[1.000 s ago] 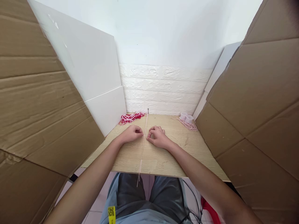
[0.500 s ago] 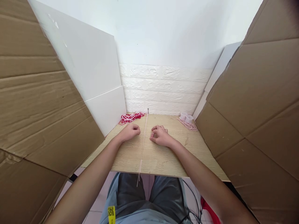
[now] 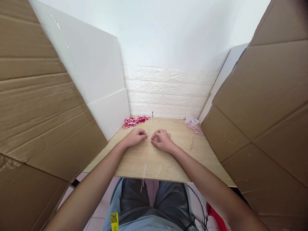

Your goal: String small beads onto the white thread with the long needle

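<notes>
A thin pale pink cord (image 3: 147,154) runs from a small dark nail (image 3: 152,114) at the back of the wooden board down over its front edge, where the loose ends hang. Left of the cord is my left hand (image 3: 137,137), its fingers pinched together beside it; anything between them is too small to make out. My right hand (image 3: 161,140) is just right of the cord, thumb and forefinger curled toward each other. A fine thread seems to trail to the right of it, and what its fingertips hold is unclear.
Red and white cords (image 3: 135,122) lie bunched at the back left of the board (image 3: 168,166). At the back right are small clear cups (image 3: 194,122) and a pink cord bundle (image 3: 195,129). Cardboard walls (image 3: 271,112) flank both sides.
Both hands have moved inward to the pale cord, my right hand to the left and my left hand slightly to the right. The cord and bundles have stayed in place.
</notes>
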Demonstrator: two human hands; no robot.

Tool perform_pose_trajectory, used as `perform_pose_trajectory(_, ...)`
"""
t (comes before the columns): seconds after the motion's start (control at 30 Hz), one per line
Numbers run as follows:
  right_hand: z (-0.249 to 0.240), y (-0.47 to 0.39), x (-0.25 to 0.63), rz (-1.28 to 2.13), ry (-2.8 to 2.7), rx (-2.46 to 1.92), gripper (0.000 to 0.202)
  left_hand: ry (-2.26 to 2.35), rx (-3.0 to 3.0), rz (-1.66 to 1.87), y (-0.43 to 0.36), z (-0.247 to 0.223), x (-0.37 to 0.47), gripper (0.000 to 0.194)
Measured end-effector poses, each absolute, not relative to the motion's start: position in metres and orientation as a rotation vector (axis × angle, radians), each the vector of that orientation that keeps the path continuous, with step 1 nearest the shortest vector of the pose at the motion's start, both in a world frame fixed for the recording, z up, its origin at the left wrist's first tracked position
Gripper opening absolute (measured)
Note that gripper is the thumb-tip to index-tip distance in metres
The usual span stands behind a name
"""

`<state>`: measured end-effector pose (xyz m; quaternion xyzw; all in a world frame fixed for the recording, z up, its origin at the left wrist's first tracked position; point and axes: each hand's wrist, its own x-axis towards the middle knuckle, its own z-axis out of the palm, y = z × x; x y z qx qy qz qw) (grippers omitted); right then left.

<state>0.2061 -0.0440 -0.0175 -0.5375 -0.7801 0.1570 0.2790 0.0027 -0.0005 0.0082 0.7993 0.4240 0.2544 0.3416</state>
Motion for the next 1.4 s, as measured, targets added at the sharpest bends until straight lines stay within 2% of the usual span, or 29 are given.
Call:
perform_pose_trajectory(0.83, -0.0212, -0.0389, 0.2085, 0.426, -2.063, -1.494, 0.007, 1.261, 2.043, 0.772, 0.0051, 0.0088, 0.0008, 0.02)
perform_pose_trajectory(1.1, -0.0195, -0.0404, 0.209, 0.399, -2.068, -1.515, 0.007, 1.265, 1.957, 0.755, 0.0047, 0.0085, 0.0001, 0.038)
perform_pose_trajectory(1.4, -0.0187, -0.0415, 0.2062, 0.386, -2.052, -1.463, 0.014, 1.194, 2.07, 0.68, 0.0006, 0.0104, 0.0024, 0.043)
